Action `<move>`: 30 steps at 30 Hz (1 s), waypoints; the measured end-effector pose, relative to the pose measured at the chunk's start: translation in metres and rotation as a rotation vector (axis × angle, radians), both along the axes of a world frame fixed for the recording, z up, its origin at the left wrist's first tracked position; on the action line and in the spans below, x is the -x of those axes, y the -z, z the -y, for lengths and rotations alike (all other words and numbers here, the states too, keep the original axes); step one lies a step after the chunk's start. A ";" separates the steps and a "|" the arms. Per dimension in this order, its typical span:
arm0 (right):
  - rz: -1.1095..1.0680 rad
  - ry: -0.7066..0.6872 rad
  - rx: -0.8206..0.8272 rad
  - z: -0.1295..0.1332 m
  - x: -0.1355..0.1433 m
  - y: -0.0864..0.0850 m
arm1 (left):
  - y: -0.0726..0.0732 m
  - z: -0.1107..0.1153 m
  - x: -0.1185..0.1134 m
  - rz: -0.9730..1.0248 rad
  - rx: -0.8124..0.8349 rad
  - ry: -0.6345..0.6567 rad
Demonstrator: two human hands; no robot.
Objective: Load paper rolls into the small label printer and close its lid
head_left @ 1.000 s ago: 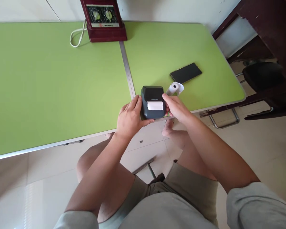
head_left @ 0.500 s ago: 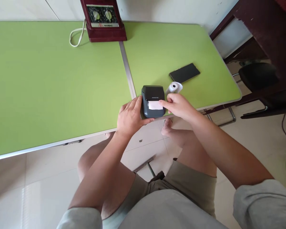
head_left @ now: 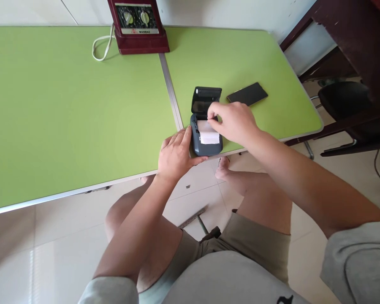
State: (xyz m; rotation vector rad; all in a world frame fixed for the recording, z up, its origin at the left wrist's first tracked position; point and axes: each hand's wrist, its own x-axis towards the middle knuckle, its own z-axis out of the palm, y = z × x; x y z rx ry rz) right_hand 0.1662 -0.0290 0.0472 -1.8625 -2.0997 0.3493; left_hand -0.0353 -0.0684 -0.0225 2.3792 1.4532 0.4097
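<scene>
A small dark printer (head_left: 207,149) sits at the front edge of the green table, its black lid (head_left: 206,101) raised. White paper (head_left: 210,137) lies in its compartment and over its front. My left hand (head_left: 176,153) grips the printer's left side, thumb along the front edge. Over the right part of the compartment is my right hand (head_left: 232,120), its thumb and index finger curled together by the lid and paper. Whatever may be between those fingertips is too small to make out. The white paper roll is hidden from view.
A black phone (head_left: 248,94) lies behind my right hand on the green table (head_left: 82,105). At the back stands a dark red device (head_left: 142,42) with two dials and a white cord (head_left: 105,48). A black chair (head_left: 343,99) is at the right.
The printer's lid has swung up and back, exposing the paper compartment. My right hand has moved up from the printer's front right to beside the lid. My left hand keeps its hold.
</scene>
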 end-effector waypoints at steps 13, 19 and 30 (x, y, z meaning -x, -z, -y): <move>0.087 -0.198 0.283 -0.030 0.006 -0.016 | -0.001 0.001 0.001 0.002 0.001 0.003; -0.692 0.170 0.173 -0.018 -0.052 -0.039 | 0.002 -0.001 0.002 0.029 -0.013 0.026; -1.103 0.636 0.027 0.003 -0.144 0.053 | 0.002 -0.002 0.001 0.018 -0.019 -0.002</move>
